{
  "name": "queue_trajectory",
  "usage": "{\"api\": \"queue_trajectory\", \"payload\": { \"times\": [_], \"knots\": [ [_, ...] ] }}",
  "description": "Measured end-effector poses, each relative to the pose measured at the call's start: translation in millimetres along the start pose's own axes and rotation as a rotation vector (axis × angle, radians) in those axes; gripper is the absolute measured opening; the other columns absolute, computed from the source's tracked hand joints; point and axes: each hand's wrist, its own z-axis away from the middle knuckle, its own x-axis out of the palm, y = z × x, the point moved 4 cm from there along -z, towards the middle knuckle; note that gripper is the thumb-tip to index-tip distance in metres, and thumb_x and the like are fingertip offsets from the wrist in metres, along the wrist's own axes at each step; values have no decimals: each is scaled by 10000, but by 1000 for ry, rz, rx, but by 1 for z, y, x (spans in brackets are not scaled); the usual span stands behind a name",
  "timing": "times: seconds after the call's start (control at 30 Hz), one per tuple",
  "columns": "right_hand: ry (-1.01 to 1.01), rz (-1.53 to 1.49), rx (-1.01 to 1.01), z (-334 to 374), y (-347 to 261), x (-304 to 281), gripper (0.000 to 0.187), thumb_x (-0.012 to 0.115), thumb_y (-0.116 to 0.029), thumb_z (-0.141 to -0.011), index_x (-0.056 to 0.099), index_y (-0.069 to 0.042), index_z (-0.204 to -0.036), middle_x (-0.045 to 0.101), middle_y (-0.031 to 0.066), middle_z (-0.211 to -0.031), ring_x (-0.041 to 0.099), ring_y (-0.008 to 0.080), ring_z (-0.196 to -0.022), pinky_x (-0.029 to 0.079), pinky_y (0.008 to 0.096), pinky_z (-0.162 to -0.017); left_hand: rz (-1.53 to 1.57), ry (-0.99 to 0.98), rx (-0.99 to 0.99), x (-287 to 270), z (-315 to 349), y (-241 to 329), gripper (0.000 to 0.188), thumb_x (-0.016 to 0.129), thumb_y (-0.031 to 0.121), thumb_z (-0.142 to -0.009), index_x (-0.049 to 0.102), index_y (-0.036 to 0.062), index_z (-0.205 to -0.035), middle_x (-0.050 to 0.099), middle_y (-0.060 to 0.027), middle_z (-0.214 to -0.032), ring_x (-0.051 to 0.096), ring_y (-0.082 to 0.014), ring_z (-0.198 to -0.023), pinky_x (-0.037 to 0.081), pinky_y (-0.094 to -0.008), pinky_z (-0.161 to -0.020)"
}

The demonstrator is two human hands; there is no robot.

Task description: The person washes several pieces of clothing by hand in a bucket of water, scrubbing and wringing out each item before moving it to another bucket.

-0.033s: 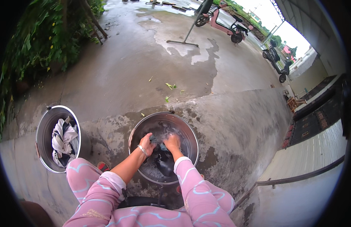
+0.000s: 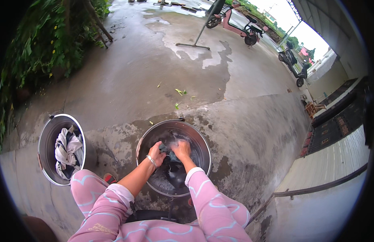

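Note:
Both my hands are over a round metal basin (image 2: 207,141) on the ground in front of me, which holds water and dark wet cloth (image 2: 175,176). My left hand (image 2: 156,152), with a silver bracelet at its wrist, is closed on a dark grey-green wet cloth (image 2: 173,157). Beside it, my right hand (image 2: 181,149) grips the same cloth, its fingers curled down and a little blurred. Part of the cloth is hidden under the hands.
To the left stands a metal bucket (image 2: 83,139) with white and dark clothes (image 2: 67,149) inside. Leaf scraps (image 2: 180,92) lie on the wet concrete (image 2: 142,88) ahead. Farther off are a metal stand (image 2: 193,46), a pink scooter (image 2: 235,25) and a dark scooter (image 2: 292,62). Leafy plants (image 2: 46,44) fill the far left.
My right hand has shifted slightly left, nearer my left hand, and turned a little over the cloth. The left hand is almost in the same place.

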Motion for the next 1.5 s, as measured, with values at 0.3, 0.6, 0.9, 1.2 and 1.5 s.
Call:
{"api": "queue_trajectory", "payload": {
  "times": [0.3,0.6,0.9,1.2,1.5],
  "knots": [
    [-74,-678,-354,64,-112,-65,168,570,-184,-680,580,-17,-696,583,202,-664,591,341,-626,458,389,-567,42,-578,-217,7,-20,10,542,415,537,-828,584,23,-801,606,-146,-708,586,-297,-654,472,-404,-700],
    [4,-287,82,7,-17,-22,283,475,-303,-825,646,-80,-796,603,212,-776,569,420,-757,444,463,-672,-149,0,178,27,30,-11,160,526,245,-851,593,100,-848,617,-25,-800,591,-172,-697,481,-305,-666],
    [-227,-14,-70,1,6,21,457,564,-383,-811,473,-125,-1177,519,216,-1126,498,424,-1030,422,480,-840,-69,-25,73,-6,7,29,721,515,442,-836,202,97,-1386,150,-138,-1453,221,-307,-1305,192,-440,-1052],
    [67,-397,-400,19,-75,-29,216,615,-184,-622,613,4,-729,617,140,-931,580,307,-852,468,372,-785,191,-425,-205,15,17,14,633,324,615,-845,528,64,-1082,567,-169,-1072,545,-330,-1002,403,-454,-925],
    [46,-748,-465,61,-106,-63,167,537,-158,-677,526,0,-623,543,193,-641,563,367,-632,448,400,-555,111,-511,-74,19,3,16,352,495,429,-851,604,103,-778,629,-72,-715,596,-217,-606,490,-343,-568]
  ]
}}
